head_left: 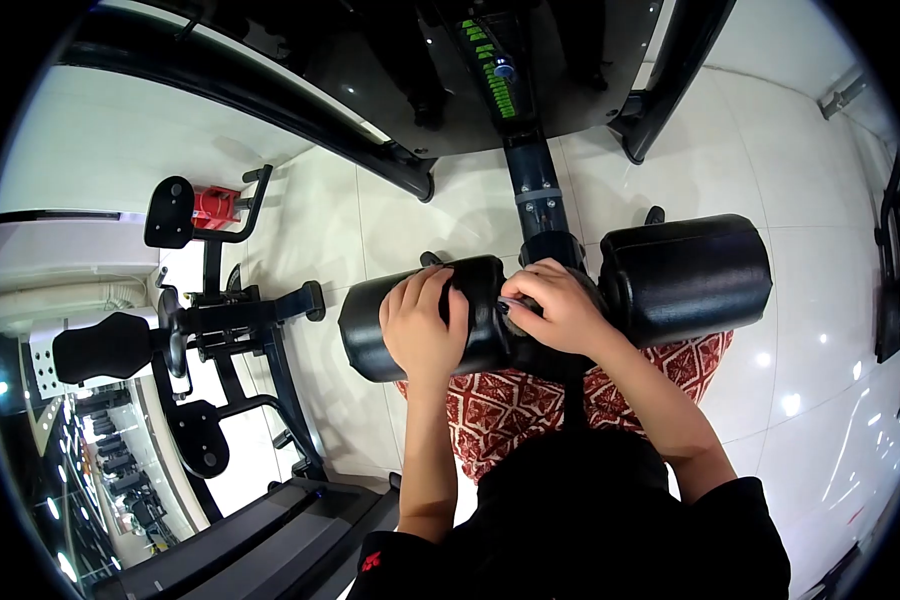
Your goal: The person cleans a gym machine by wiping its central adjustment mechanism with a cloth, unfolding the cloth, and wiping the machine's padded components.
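Observation:
Two black padded rollers, the left roller pad (368,325) and the right roller pad (686,275), lie across my thighs on either side of a dark metal post (538,185). My left hand (422,322) rests over the left pad with its fingers laid on the padding and the thumb apart. Near the inner end of that pad, my right hand (560,308) is closed beside the post, thumb and fingers pinched together. A small greyish bit shows at its fingertips, too little to name. Patterned red and white trousers (500,410) show below the pads.
Ahead stands a dark machine panel (400,90) with a green number scale (490,70) and black frame legs. On the left are another exercise machine (235,320) with black pads, a red object (215,207) and a grey treadmill-like deck (260,540). White tiles cover the floor.

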